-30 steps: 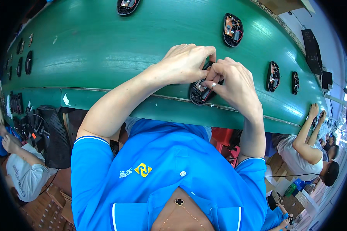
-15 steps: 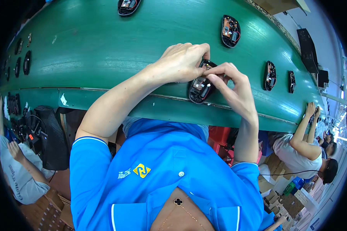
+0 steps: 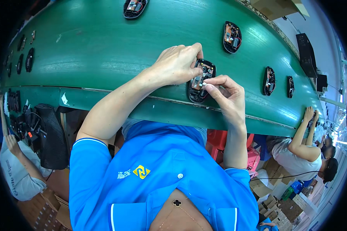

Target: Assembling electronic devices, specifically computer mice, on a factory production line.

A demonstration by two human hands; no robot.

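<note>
Fingers (image 3: 221, 79) of the right hand (image 3: 232, 96) close to a fine pinch, thumb and index almost meeting on a small white piece (image 3: 205, 84) above an opened device in the head view. The right forearm rises nearly upright from the bench's near edge, the wrist turning the hand leftward. The left arm, bent at the elbow, reaches in from the left; its hand (image 3: 177, 66) arches palm down, index finger hooked at the upper rim, thumb laid along the left side, gripping the dark oval housing (image 3: 199, 81). The housing lies between both hands, near the close edge of a green bench (image 3: 104, 44), its upper end leaning slightly right. Inside show a reddish-brown circuit board, yellowish dots near the top and a dark block low down. Whether its underside touches the bench cannot be told.
</note>
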